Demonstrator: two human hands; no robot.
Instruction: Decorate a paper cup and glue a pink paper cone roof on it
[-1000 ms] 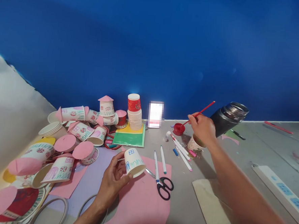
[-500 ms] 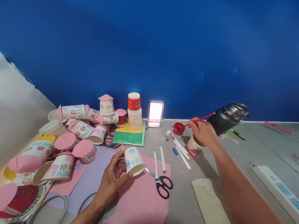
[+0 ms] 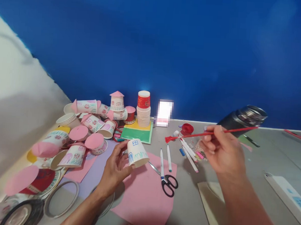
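My left hand point(image 3: 119, 166) is closed round a white paper cup point(image 3: 138, 154), tilted with its mouth down and to the right. A blue window and blue-green strokes are drawn on the cup's side. In my right hand point(image 3: 223, 149) a red paintbrush point(image 3: 190, 135) is pinched, its red-coated tip pointing left toward the cup but apart from it. Behind the brush stands an open pot of red paint point(image 3: 187, 129). Under the cup lie pink paper point(image 3: 147, 200) and black-handled scissors point(image 3: 169, 185), with a marker point(image 3: 162, 164) across them.
Decorated paper cups with pink paper pieces point(image 3: 79, 133) are heaped at the left. A cup stack point(image 3: 143, 115) stands on a green packet point(image 3: 136, 135). More markers point(image 3: 188, 154), a dark flask point(image 3: 231, 121) and a power strip point(image 3: 288, 192) are toward the right.
My right hand has drawn the brush out of the paint pot and toward me, its tip now nearer the cup. My left hand keeps hold of the cup. The view has shifted left.
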